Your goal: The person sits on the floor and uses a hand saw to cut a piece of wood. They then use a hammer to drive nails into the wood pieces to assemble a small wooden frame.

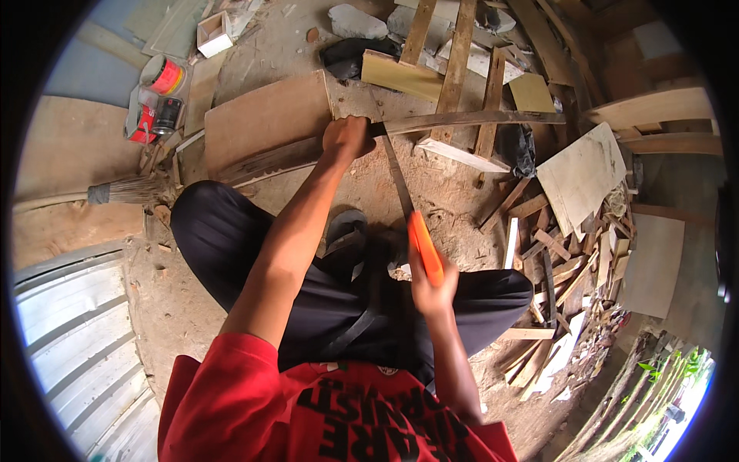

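My right hand (434, 291) is closed round the orange handle of a handsaw (399, 179). The blade points away from me and crosses a long wooden plank (469, 118), just right of my other hand. My left hand (349, 138) is closed on that plank, knuckles up, beside a dark patch on the wood. The plank runs across in front of me from left to right. Whether the teeth are cut into the wood cannot be made out. A plywood sheet (265, 119) lies just beyond the plank's left part.
Timber strips (458, 65) lie at the far side. Scrap wood (566, 269) and a pale board (583, 179) pile up on the right. Paint cans (162, 75), a straw broom (127, 192) and an open wooden box (214, 35) are at left. Corrugated metal (77, 323) is near left.
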Demonstrator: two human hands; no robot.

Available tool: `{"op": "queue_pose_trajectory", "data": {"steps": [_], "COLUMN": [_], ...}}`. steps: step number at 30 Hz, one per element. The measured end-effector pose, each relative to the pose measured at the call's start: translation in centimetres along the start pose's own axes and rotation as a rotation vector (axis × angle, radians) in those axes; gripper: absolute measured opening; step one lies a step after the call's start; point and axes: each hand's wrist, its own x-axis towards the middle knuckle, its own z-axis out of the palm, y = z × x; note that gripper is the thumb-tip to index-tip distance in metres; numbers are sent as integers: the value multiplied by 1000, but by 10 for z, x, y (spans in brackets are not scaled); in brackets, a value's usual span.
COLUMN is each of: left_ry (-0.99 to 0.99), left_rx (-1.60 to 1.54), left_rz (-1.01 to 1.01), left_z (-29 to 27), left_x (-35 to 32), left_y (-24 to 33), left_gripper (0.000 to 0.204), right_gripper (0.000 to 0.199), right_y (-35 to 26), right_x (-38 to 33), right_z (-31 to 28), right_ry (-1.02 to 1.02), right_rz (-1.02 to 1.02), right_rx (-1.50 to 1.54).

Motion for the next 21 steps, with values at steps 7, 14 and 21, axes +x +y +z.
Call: {"op": "queue_pose_trajectory", "data": {"steps": [7, 14, 21], "left_ry": [-129, -31, -67], "left_rx": [28, 13, 69], "left_rz": [-18, -6, 4], "left_z": [-1, -2, -5], "left_x": [18, 8, 6], "left_y": [5, -4, 1], "left_gripper": [30, 24, 24], "right_gripper": [24, 15, 21], "right_y": [-7, 26, 15], "right_x": [111, -35, 16], "right_z": [72, -12, 5], "right_ry": [8, 2, 3], "right_rz": [-251, -196, 27], "right_rx": [-44, -48, 9]}}
